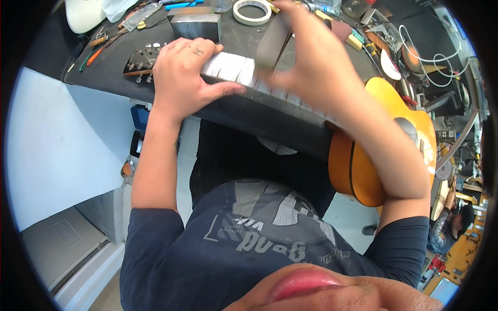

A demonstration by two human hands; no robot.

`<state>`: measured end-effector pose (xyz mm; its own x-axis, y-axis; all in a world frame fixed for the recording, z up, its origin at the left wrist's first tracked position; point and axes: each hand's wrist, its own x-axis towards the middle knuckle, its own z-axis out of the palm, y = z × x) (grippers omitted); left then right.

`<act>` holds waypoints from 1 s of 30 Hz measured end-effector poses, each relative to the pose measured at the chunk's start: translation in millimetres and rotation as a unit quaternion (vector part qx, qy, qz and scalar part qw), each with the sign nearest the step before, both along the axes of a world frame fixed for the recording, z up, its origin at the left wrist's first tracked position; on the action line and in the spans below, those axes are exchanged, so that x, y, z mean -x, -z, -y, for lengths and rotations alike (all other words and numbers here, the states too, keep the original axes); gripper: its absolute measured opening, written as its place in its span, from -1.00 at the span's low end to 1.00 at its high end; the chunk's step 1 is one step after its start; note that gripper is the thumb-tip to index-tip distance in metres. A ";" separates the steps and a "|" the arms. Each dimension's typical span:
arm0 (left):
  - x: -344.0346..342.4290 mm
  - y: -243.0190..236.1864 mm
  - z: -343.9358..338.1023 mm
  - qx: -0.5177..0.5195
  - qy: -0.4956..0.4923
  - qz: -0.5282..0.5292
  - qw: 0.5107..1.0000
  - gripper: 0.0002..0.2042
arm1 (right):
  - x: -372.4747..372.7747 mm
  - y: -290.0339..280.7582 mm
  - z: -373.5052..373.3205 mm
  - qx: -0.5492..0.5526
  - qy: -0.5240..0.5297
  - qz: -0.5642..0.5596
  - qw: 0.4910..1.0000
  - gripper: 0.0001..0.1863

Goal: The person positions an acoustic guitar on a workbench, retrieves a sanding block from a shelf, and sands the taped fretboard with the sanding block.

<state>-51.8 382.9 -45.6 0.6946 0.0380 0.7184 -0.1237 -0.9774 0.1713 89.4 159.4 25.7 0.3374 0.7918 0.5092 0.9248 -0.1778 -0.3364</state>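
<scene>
Guitar (386, 96) lies along worktop (236, 39) edge, neck (228, 67) running L to R from headstock (135, 63) to body (365, 171). L hand (180, 65) clasps neck nr headstock; R hand (314, 52), closer to body, has its grip round a blurred grey-brown block (271, 44), contact w/ neck unclear.

The right hand (311, 49) and the grey block (271, 46) it holds are blurred. The left hand (181, 72) covers part of the neck (232, 68) of the guitar (384, 96); the right forearm (381, 140) hides some of its body. The upper edge crops a white curved object (85, 14).
</scene>
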 end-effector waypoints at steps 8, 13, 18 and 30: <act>-1.2 -0.5 1.0 0.017 -0.009 -0.015 1.000 -0.31 | 26.0 -4.4 6.2 0.042 -0.014 0.002 0.999 0.09; 1.4 -2.3 5.2 0.017 -0.014 -0.015 1.000 -0.37 | -1.3 -5.0 0.7 0.026 0.021 0.017 0.999 0.04; -0.7 6.4 -1.8 -0.002 -0.018 0.003 1.000 -0.31 | 35.9 -2.0 7.2 0.032 -0.047 0.005 0.998 -0.01; 7.5 -9.8 3.9 0.030 0.008 -0.064 0.997 -0.36 | -33.2 -44.7 13.7 0.045 0.177 0.120 0.976 0.05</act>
<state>-59.3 379.0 -35.8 0.7810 0.0668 0.6209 -0.1123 -0.9630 0.2449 122.6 145.7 70.5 0.4777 0.6919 0.5413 0.8501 -0.5194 -0.0864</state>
